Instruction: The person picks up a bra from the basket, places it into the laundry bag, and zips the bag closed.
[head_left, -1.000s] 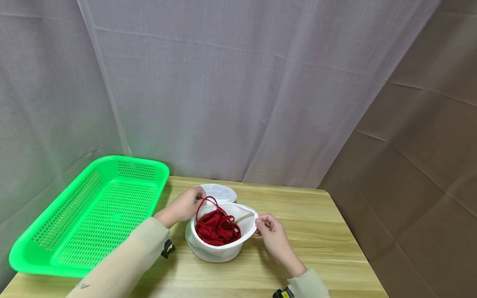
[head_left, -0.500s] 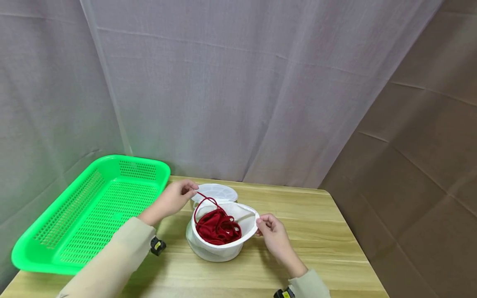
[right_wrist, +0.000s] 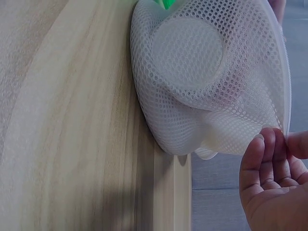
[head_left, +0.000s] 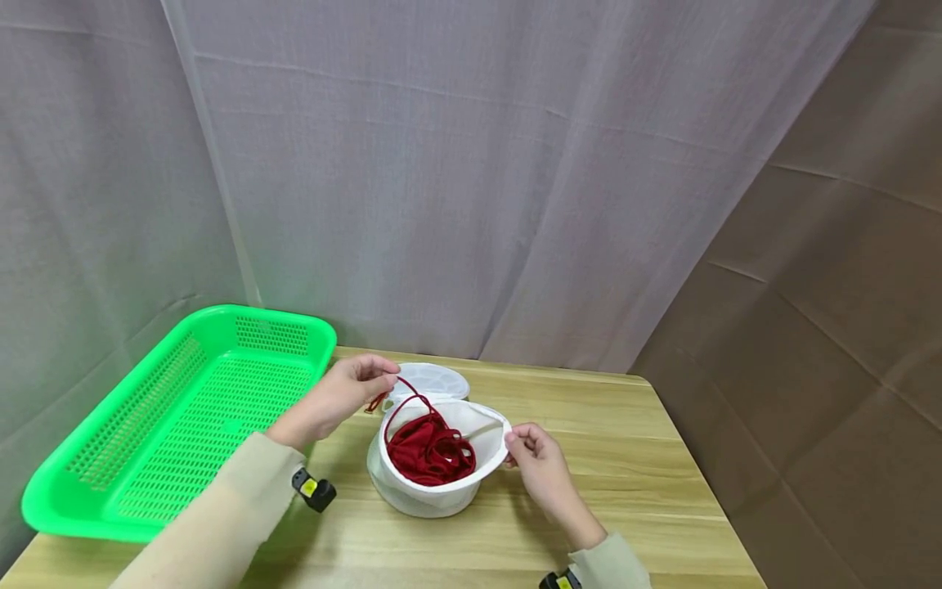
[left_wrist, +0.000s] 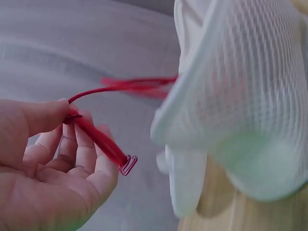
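Note:
On the wooden table (head_left: 589,483) a white mesh laundry bag (head_left: 434,501) stands with its mouth spread and its round lid (head_left: 434,379) folded back. A bunched red satin garment with thin straps (head_left: 427,450) lies inside it. My left hand (head_left: 342,395) pinches a thin red strap (left_wrist: 118,88) between thumb and fingers, behind the bag's left side. From that pinch hangs a short red end with a small metal hook (left_wrist: 128,165). At the right, my right hand (head_left: 540,466) pinches the bag's rim (right_wrist: 287,96) between thumb and fingertips.
A large green plastic basket (head_left: 321,331) with perforated walls stands to the left, near the left forearm. A grey curtain (head_left: 412,204) hangs behind the table, and a brown cloth (head_left: 809,352) hangs at the right.
My left hand has moved left from the bag's back rim, drawing the red strap out, then slightly back right. The hooked strap end now hangs below it. The right hand stays at the rim.

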`<state>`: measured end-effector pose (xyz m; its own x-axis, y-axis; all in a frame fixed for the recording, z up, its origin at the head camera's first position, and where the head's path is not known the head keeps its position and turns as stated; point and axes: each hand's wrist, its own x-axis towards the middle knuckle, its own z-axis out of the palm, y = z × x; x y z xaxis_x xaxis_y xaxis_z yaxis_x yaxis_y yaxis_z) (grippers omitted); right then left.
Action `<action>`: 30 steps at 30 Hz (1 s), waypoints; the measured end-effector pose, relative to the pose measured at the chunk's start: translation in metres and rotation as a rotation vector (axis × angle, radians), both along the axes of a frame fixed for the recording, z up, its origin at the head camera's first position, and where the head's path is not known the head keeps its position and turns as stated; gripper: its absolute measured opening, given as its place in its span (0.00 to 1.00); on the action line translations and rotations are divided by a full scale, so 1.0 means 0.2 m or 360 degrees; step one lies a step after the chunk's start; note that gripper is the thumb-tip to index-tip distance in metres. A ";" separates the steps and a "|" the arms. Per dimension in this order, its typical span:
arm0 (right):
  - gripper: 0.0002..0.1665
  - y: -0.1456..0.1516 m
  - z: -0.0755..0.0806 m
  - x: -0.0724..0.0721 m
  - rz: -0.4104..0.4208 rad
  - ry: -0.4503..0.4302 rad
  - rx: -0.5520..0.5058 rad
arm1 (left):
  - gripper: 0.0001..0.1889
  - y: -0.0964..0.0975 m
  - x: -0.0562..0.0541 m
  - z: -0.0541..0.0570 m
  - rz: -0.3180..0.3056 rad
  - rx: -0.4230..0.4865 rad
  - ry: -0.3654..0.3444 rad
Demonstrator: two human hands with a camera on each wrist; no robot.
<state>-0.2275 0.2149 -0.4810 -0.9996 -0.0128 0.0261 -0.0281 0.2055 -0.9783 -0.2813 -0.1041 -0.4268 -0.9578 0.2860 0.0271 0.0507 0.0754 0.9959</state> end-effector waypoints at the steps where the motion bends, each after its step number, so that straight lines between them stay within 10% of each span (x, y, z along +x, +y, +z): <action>1: 0.07 0.00 0.00 0.00 0.0004 0.0002 -0.0001 | 0.10 0.02 0.01 0.01 -0.0021 0.0039 -0.0024; 10: 0.08 -0.01 0.00 0.01 -0.0021 0.0051 0.0010 | 0.09 0.20 0.08 0.00 -0.0108 0.0058 0.0021; 20: 0.07 -0.03 -0.01 0.02 -0.0009 0.0097 0.0017 | 0.06 0.33 0.12 -0.16 -0.0229 -0.0673 0.0682; 30: 0.07 -0.03 -0.01 0.02 -0.0024 0.0096 0.0045 | 0.10 0.33 0.15 -0.17 -0.0327 -0.0954 0.0889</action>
